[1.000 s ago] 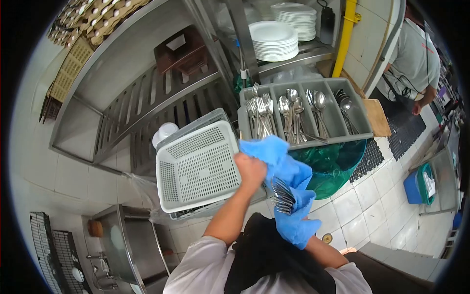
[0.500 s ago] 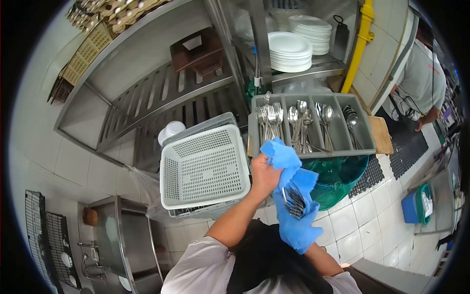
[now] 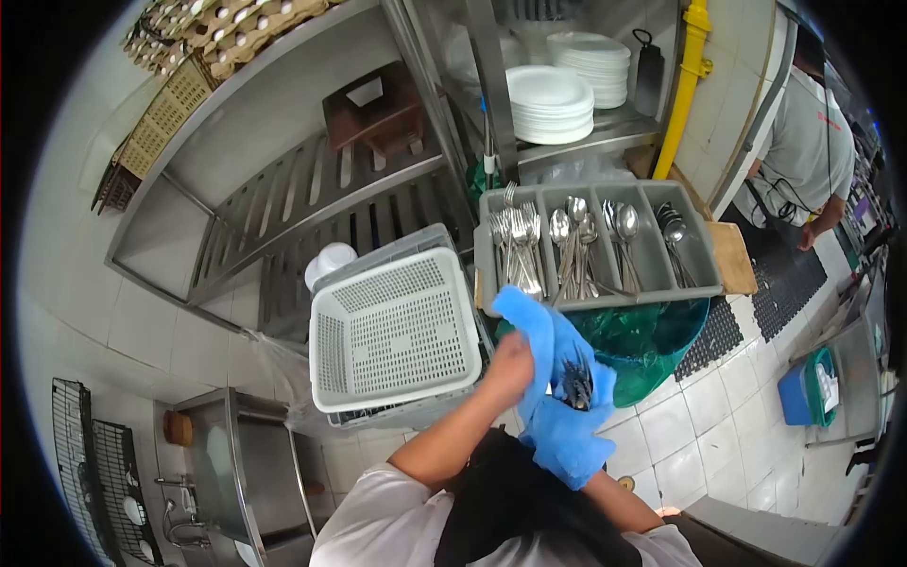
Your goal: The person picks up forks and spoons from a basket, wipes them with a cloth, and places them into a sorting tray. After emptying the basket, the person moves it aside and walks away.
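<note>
My left hand [image 3: 511, 365] is closed on one end of a blue cloth [image 3: 540, 331], its fingers slightly blurred. Lower right, my right hand is covered by the same blue cloth and grips a bundle of forks [image 3: 578, 383] through it; its fingers are hidden. The forks' dark metal ends stick out of the folds. Just beyond my hands lies a grey cutlery tray [image 3: 557, 303] with several compartments. Forks [image 3: 516, 236] fill the leftmost one, and spoons [image 3: 574, 236] lie in the others.
Left of my hands, a white perforated basket [image 3: 397, 335] sits on a grey crate. Beneath the tray is a bin with a green liner [image 3: 652, 350]. White plates [image 3: 551, 104] are stacked on the metal shelf behind. A person in a grey shirt [image 3: 806, 132] stands at the far right.
My left hand has moved down and slightly right, still holding the cloth. The forks have turned more upright within the cloth and sit slightly further right.
</note>
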A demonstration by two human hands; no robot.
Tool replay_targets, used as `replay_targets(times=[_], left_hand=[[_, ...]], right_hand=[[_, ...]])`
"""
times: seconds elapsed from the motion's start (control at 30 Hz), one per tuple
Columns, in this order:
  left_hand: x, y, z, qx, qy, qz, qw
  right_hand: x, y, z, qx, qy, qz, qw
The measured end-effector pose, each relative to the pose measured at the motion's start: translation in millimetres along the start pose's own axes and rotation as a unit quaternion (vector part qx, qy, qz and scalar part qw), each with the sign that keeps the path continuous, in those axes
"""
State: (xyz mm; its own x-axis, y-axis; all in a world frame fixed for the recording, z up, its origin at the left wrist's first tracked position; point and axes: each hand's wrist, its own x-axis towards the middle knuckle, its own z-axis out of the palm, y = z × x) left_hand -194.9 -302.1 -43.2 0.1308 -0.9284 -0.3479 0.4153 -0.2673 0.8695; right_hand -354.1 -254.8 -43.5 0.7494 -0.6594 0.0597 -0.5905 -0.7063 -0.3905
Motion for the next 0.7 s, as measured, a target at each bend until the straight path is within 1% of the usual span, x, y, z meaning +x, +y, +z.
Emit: replay_targets(times=[0.03, 0.07, 0.1, 0.13, 0.2, 0.23, 0.27, 0.3, 0.33, 0.37, 0.4, 0.43, 0.47, 0.53, 0.57, 0.63, 0.67, 0.7], left_hand=[[-10.3, -15.4, 3.2, 0.115, -0.034, 0.102, 0.988], [-21.4, -32.4, 7.3, 0.227, -0.068, 0.197, 0.951], [-33.5, -43.9, 17.2, 0.12, -0.026, 0.147, 0.982], [-22.0, -40.6, 9.6, 0.123, -0.029, 0.148, 0.981], [11.4, -25.4, -13.7, 0.232, 0.025, 0.101, 0.967], [20.7, 7.2, -1.3, 0.143, 0.04, 0.031, 0.988], [34.6, 45.0, 11.4, 0.053, 0.054, -0.033, 0.997], [65.9, 52.2, 1.8, 0.036, 0.046, -0.024, 0.998], [89.8, 52.4, -8.0, 0.022, 0.036, -0.016, 0.999], [89.6, 57.9, -8.4, 0.023, 0.034, -0.012, 0.999], [89.1, 63.5, -10.8, -0.023, -0.004, -0.035, 0.999], [88.5, 68.0, -11.5, -0.067, -0.044, -0.061, 0.995], [84.9, 67.9, -11.7, -0.062, -0.047, -0.066, 0.995], [72.8, 60.4, -14.7, -0.07, -0.016, -0.034, 0.997], [71.4, 56.6, -15.1, -0.067, -0.016, -0.038, 0.997], [72.9, 52.0, -14.1, -0.079, 0.014, -0.023, 0.997], [75.2, 52.1, -13.2, -0.08, 0.012, -0.021, 0.997], [76.4, 50.9, -13.2, -0.063, 0.022, -0.041, 0.997]], right_hand=[[2.4, 3.7, 0.0, -0.043, -0.006, -0.008, 0.999], [4.4, 6.8, -1.1, -0.074, -0.012, -0.013, 0.997], [5.9, 10.4, -2.4, -0.093, -0.015, -0.015, 0.995], [7.5, 11.2, -3.6, -0.092, -0.011, -0.011, 0.996], [3.0, 6.7, -6.3, -0.107, -0.007, 0.047, 0.993], [0.0, 4.2, -8.8, -0.116, -0.007, 0.072, 0.991], [1.8, 2.9, -11.7, -0.127, -0.001, 0.096, 0.987], [4.6, 2.1, -13.6, -0.137, 0.007, 0.12, 0.983], [4.7, 2.5, -7.5, -0.138, 0.011, 0.118, 0.983], [1.3, 4.5, 5.5, -0.157, -0.034, 0.112, 0.981], [0.0, 8.6, 15.5, -0.176, -0.081, 0.109, 0.975], [-4.5, 9.7, 13.1, -0.162, -0.079, 0.105, 0.978], [-7.8, 11.0, 10.3, -0.14, -0.062, 0.101, 0.983], [-12.2, 12.0, 4.8, -0.099, -0.027, 0.1, 0.99], [-13.1, 12.3, 5.4, -0.081, -0.007, 0.1, 0.992], [-12.4, 13.8, 10.0, -0.042, 0.041, 0.103, 0.993], [-11.8, 16.3, 16.0, -0.018, 0.073, 0.106, 0.992], [-11.3, 20.9, 25.3, 0.009, 0.105, 0.109, 0.988]])
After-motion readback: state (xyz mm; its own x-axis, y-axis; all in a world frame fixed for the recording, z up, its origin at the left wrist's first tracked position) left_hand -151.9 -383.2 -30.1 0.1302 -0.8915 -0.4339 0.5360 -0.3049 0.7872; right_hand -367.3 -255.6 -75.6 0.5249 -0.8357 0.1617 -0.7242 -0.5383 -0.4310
